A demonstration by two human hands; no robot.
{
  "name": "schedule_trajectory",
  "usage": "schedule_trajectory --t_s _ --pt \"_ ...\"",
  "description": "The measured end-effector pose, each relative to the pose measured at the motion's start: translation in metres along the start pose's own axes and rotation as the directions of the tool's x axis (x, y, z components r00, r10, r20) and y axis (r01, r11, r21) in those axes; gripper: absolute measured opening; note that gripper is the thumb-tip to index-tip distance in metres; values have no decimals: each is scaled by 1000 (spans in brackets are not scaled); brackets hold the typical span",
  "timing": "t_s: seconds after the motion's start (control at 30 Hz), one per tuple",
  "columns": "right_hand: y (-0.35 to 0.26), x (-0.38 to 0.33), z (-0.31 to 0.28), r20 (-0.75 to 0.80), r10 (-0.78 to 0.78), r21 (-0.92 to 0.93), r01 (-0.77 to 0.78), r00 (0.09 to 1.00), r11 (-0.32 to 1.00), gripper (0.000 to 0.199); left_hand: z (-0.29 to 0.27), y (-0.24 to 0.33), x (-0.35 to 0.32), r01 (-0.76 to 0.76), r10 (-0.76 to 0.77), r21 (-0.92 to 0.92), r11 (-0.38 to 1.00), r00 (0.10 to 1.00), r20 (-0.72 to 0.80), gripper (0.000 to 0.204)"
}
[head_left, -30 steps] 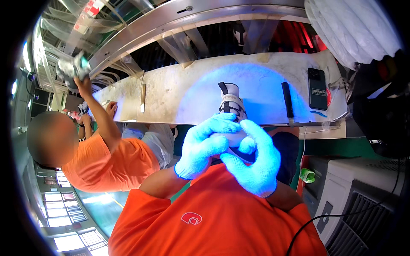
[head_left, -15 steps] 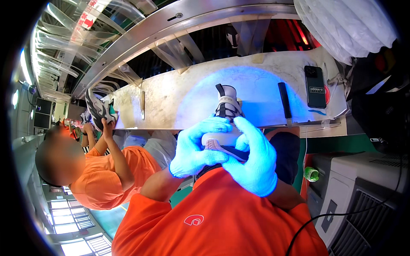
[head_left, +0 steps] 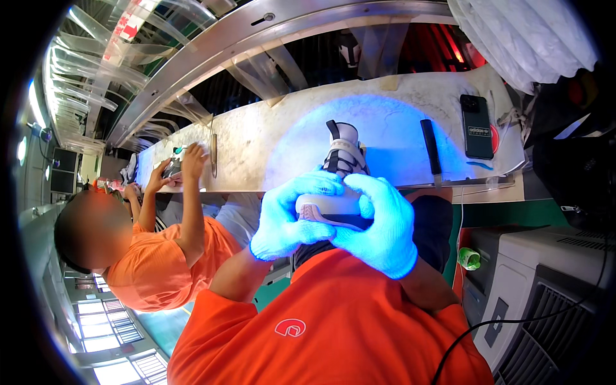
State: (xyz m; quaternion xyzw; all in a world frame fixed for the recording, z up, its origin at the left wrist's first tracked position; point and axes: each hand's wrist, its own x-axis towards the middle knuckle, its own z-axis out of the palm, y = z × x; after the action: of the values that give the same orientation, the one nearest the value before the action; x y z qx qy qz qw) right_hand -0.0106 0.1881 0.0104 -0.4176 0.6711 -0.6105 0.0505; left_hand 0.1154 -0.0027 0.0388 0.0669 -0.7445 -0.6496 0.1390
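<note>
A light grey sneaker [head_left: 330,204] with black laces and a pale pink sole part is between my hands, its rounded end towards me. The laces and upright tongue [head_left: 347,133] are on the far side, over the blue-lit bench. Wearing a white glove that glows blue, my left hand [head_left: 289,212] wraps the left side, thumb low along the sole. My right hand [head_left: 380,224], gloved alike, closes round the right side, thumb and fingers on the upper and sole. Fingers hide the shoe's middle.
A pale bench [head_left: 250,147] carries a black-handled tool [head_left: 430,151], a dark phone [head_left: 477,128] and a wooden-handled tool [head_left: 213,154]. At left a co-worker in an orange shirt [head_left: 160,263] handles another shoe [head_left: 173,169]. A grey machine [head_left: 545,256] and cable [head_left: 513,322] are at right.
My hands keep their hold; the sneaker's near end has shifted slightly left and tilted. The co-worker has brought the other shoe down to the bench, hands now farther apart.
</note>
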Motion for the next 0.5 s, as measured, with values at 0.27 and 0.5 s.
schedule_trajectory --t_s 0.27,0.5 --pt "0 5 12 7 17 41 -17 1000 999 75 -17 -5 -1 5 -2 -65 998 998 56 64" --pt "4 11 30 -53 -128 19 129 990 991 72 -15 26 3 209 -204 -223 952 978 46 53"
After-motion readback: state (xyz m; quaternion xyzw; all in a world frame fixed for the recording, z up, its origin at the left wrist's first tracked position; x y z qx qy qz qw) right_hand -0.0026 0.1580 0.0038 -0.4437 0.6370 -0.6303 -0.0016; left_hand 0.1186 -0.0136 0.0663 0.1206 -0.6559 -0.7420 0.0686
